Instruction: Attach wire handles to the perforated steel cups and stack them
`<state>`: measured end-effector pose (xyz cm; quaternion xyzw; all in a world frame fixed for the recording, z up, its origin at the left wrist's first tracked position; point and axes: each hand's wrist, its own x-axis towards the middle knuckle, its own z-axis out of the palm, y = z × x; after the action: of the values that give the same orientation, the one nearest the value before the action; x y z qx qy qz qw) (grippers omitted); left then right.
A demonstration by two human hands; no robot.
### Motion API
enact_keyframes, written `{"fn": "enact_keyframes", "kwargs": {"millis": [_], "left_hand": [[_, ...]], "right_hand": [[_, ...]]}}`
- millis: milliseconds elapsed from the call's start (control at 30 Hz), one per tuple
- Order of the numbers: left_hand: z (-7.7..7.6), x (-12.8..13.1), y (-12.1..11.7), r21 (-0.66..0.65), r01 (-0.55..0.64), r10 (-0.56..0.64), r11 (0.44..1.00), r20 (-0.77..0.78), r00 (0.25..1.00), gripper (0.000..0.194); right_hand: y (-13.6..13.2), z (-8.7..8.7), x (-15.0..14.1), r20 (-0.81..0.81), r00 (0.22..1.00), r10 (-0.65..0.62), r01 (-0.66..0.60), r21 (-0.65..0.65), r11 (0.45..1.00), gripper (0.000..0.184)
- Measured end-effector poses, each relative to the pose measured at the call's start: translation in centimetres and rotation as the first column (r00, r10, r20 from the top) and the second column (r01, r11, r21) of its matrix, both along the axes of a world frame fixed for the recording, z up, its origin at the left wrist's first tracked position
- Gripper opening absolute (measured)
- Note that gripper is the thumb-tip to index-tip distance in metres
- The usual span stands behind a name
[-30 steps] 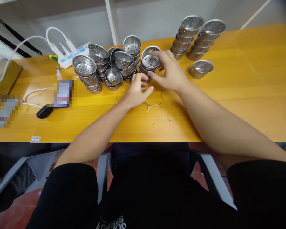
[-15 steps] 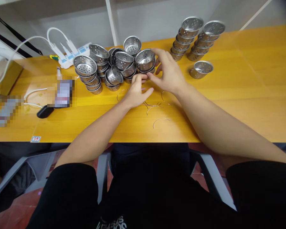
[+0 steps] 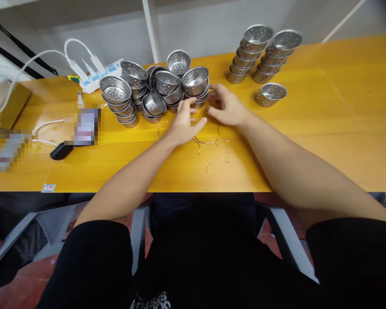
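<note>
The left hand (image 3: 184, 124) and right hand (image 3: 229, 106) hung half open, seemingly empty, beside a stack of perforated cups (image 3: 195, 88) (contact was hard to judge), apparently steadying it, work calling for light fingers. Wires (image 3: 217, 160) lay nearer on the yellow table (image 3: 328, 116), before a grey wall (image 3: 206, 28).

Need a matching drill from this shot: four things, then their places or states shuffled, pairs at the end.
Things
1. Lone cup
2. Curved wires
3. Power strip
4. Number label

Places or states
A. At the front edge of the table, on the left
B. Thin, scattered near the left hand and right hand
C. Standing apart, in front of the two stacks on the right
D. At the back left, with white plugs in it

Pairs: 1-C, 2-B, 3-D, 4-A
</note>
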<state>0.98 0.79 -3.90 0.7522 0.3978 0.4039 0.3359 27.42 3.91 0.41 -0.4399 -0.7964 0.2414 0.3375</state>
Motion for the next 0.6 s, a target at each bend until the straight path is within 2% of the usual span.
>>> {"fn": "enact_keyframes", "kwargs": {"millis": [200, 300, 433, 533, 600], "left_hand": [[-0.4, 0.4, 0.1, 0.003, -0.029, 0.029, 1.0, 0.006, 1.0, 0.083], [0.3, 0.5, -0.4, 0.004, -0.017, 0.017, 1.0, 0.018, 1.0, 0.068], [2.0, 0.3, -1.4, 0.033, 0.069, -0.069, 0.997, 0.007, 0.998, 0.038], [3.1, 0.2, -2.0, 0.072, 0.149, -0.149, 0.986, -0.009, 0.989, 0.027], [3.5, 0.2, -2.3, 0.083, 0.187, -0.186, 0.979, -0.02, 0.982, 0.023]], "right_hand": [[-1.0, 1.1, 0.0, 0.064, 0.997, -0.042, 0.043, -0.014, 0.999, 0.076], [-1.3, 1.3, -0.2, 0.101, 0.991, -0.083, 0.084, -0.007, 0.996, 0.069], [-1.5, 1.5, -0.6, 0.11, 0.986, -0.128, 0.13, -0.011, 0.991, 0.059], [-1.6, 2.1, -0.1, 0.132, 0.974, -0.186, 0.187, 0.006, 0.982, 0.058], [-1.6, 2.9, 1.1, 0.119, 0.957, -0.265, 0.259, 0.062, 0.964, 0.059]]}}
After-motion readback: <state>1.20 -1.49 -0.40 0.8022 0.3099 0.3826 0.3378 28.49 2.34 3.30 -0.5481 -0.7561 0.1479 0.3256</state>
